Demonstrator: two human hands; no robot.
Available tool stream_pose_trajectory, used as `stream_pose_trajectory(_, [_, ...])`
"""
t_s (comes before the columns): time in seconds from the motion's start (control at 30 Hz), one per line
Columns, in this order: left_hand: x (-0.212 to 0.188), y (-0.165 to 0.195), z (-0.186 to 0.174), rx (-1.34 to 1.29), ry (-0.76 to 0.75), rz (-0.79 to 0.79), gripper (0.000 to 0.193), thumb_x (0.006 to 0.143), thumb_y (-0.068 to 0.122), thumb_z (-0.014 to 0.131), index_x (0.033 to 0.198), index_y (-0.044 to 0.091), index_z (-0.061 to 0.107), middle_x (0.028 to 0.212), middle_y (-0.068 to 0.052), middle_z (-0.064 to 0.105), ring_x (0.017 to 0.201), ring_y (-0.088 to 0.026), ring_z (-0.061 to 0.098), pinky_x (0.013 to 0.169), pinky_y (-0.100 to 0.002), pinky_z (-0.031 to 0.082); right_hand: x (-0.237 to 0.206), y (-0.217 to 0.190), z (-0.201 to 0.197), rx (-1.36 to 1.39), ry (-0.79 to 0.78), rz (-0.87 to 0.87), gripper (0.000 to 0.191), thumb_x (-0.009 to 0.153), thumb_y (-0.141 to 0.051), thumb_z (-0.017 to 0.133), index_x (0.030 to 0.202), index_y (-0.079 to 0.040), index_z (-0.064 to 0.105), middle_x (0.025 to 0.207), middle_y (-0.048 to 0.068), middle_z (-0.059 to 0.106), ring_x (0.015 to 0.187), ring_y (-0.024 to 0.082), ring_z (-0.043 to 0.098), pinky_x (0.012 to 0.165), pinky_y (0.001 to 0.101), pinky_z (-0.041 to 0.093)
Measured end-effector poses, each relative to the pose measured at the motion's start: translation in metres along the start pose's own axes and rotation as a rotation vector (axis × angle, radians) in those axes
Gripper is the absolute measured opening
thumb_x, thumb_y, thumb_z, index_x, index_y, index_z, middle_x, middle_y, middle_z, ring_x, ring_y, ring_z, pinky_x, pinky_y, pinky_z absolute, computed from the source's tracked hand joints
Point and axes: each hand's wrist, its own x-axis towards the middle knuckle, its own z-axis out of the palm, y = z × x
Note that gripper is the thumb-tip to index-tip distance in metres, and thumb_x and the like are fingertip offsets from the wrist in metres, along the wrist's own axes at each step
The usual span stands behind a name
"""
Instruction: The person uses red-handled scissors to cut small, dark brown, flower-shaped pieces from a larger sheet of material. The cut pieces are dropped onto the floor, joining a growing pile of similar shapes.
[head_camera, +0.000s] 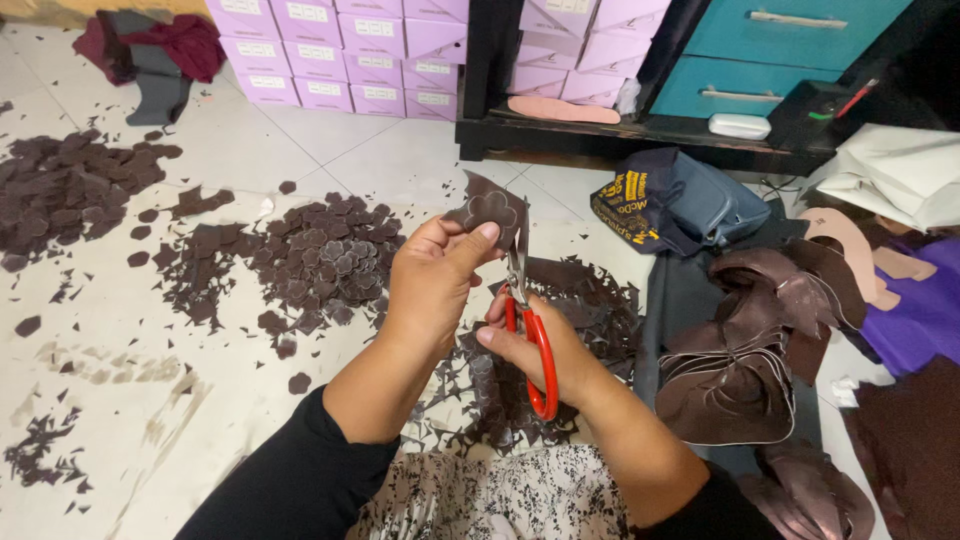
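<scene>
While I watch through the head camera, my left hand (432, 285) is pinched around a dark brown leather piece (487, 211), thumb on top and fingers behind, holding it up just above the middle of the view with a flower outline marked on its face. My right hand (540, 350) is clenched through the loops of the red-handled scissors (535, 345), whose metal blades point toward twelve o'clock and meet the lower right edge of the leather piece; the two hands touch at the knuckles. At nine to ten o'clock from the hands lies a heap of cut brown flower shapes (320, 260) on the pale tiled floor (120, 400), and farther out at ten o'clock sits a second, wider pile of brown pieces (70, 190). Thin brown offcuts (590, 300) are scattered under and just beyond the hands, toward one o'clock. At three o'clock a stack of larger curved brown leather sheets (740, 350) rests on dark cloth, with purple fabric (920, 310) past it at the edge. At one o'clock a dark blue bag (680, 205) lies on the floor, in front of a black low shelf (640, 135). Rows of lilac boxes (350, 50) stand at twelve o'clock, and a teal drawer unit (770, 50) sits at one to two o'clock.
</scene>
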Motion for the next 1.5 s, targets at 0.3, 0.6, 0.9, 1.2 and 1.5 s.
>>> stream_pose_trajectory(0.3, [-0.002,-0.001,0.001,0.013,-0.056,-0.009,0.017,0.087,0.015,0.077,0.096,0.010,0.065,0.087,0.000,0.074,0.080,-0.008,0.071,0.062,-0.023,0.045,-0.002,-0.011,-0.007,-0.109,0.011,-0.032,0.025,0.092,-0.027,0.071,0.098,-0.005,0.061,0.087,0.001,0.061,0.083,0.010,0.056,0.078,0.0278,0.049])
stream_pose_trajectory(0.6, [-0.007,0.002,-0.003,0.021,-0.044,0.025,0.018,0.086,0.010,0.076,0.099,0.007,0.065,0.087,-0.004,0.074,0.072,-0.008,0.062,0.059,-0.023,0.044,0.001,-0.011,-0.002,-0.031,0.043,0.073,0.027,0.094,-0.029,0.069,0.087,-0.006,0.056,0.069,-0.001,0.053,0.063,0.010,0.050,0.058,0.0279,0.044])
stream_pose_trajectory(0.9, [-0.004,0.000,-0.009,-0.105,-0.057,0.037,0.014,0.087,0.000,0.073,0.096,0.002,0.063,0.091,-0.007,0.073,0.083,-0.012,0.067,0.077,-0.027,0.053,0.002,-0.010,0.000,-0.061,-0.033,0.037,0.028,0.095,-0.034,0.065,0.088,-0.008,0.057,0.077,-0.001,0.056,0.070,0.009,0.054,0.064,0.0267,0.051])
stream_pose_trajectory(1.2, [-0.007,0.007,-0.008,-0.090,-0.062,0.032,0.013,0.087,0.002,0.072,0.097,0.002,0.063,0.090,-0.007,0.073,0.082,-0.013,0.068,0.078,-0.028,0.055,0.003,-0.002,0.003,0.052,-0.033,0.056,0.027,0.096,-0.033,0.061,0.090,-0.008,0.054,0.079,0.000,0.052,0.069,0.011,0.052,0.063,0.0290,0.047])
stream_pose_trajectory(1.5, [-0.006,0.003,-0.011,-0.073,-0.026,0.071,0.013,0.088,0.002,0.073,0.094,0.002,0.062,0.088,-0.007,0.073,0.080,-0.012,0.067,0.075,-0.026,0.054,0.006,-0.001,0.001,0.026,-0.078,-0.018,0.024,0.097,-0.030,0.058,0.088,-0.008,0.053,0.076,-0.002,0.050,0.065,0.009,0.051,0.058,0.0263,0.046])
